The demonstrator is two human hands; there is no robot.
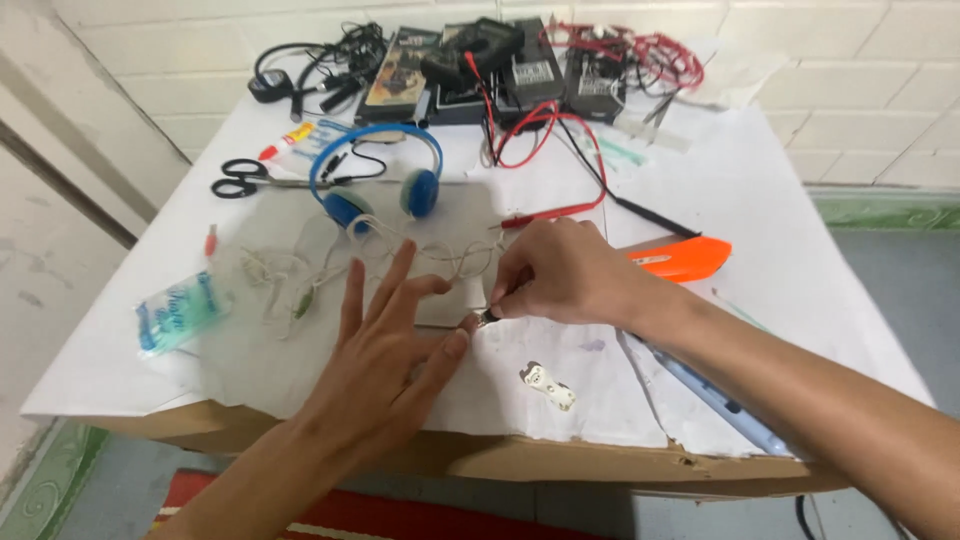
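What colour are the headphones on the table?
The headphones are blue, seen in the head view.

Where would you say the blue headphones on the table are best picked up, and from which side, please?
Grip the blue headphones at the top of the headband arch, coming from above. The band curves up and away from the two earcups, which rest toward the person, so its far side looks bare. A thin black cable crosses inside the arch and pale wires lie by the cups, so the cups look likelier to snag.
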